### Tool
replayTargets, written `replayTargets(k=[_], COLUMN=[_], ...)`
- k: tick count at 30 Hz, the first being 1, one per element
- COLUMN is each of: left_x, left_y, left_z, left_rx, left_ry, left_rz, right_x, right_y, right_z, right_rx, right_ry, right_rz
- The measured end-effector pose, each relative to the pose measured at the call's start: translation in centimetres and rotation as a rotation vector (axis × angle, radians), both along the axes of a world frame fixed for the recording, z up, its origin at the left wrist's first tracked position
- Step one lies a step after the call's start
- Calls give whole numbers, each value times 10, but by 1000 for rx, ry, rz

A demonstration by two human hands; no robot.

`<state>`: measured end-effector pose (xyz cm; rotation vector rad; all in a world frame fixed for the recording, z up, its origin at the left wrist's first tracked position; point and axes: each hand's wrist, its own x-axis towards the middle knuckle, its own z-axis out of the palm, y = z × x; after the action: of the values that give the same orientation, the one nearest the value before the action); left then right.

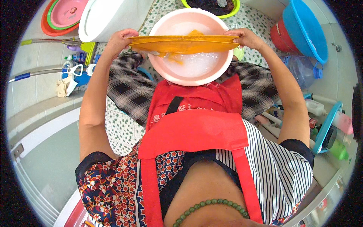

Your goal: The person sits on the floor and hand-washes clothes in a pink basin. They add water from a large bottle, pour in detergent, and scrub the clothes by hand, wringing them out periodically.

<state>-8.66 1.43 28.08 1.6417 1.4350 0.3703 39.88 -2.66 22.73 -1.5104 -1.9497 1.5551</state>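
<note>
An orange-yellow cloth (185,47) is stretched sideways between my two hands above a pale pink basin (227,70). My left hand (121,41) is closed on the cloth's left end, just outside the basin's rim. At the other end my right hand (246,38) pinches the cloth beyond the right rim. The upper edge is pulled nearly straight, while looser folds hang down toward the whitish, sudsy water (198,69). Part of the cloth's lower side seems to meet the water. The basin sits between my knees, in front of my red apron (194,130).
A yellow-green basin (235,9) with dark contents stands beyond. Blue (302,32) and red (280,36) tubs are at right, near a clear plastic jug (300,72). A white tub (109,19), stacked basins (68,13) and cleaning tools (77,70) line the left.
</note>
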Motion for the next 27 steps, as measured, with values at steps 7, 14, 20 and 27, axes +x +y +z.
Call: replayTargets(k=[7,14,20,27], left_x=[32,41,56,85], left_y=[-13,-22,-25,-40], left_z=[-3,-22,72,143], left_rx=[126,319,274,211], left_ry=[288,535,-222,-803], left_rz=[-538,-346,-108,15], right_x=[1,-28,-45,-77], right_y=[-13,-35,-38,-24], right_z=[7,34,136,177], right_rx=[-176,102,443,626], right_ry=[57,-51,327,799], right_rz=[208,100,-112,-407])
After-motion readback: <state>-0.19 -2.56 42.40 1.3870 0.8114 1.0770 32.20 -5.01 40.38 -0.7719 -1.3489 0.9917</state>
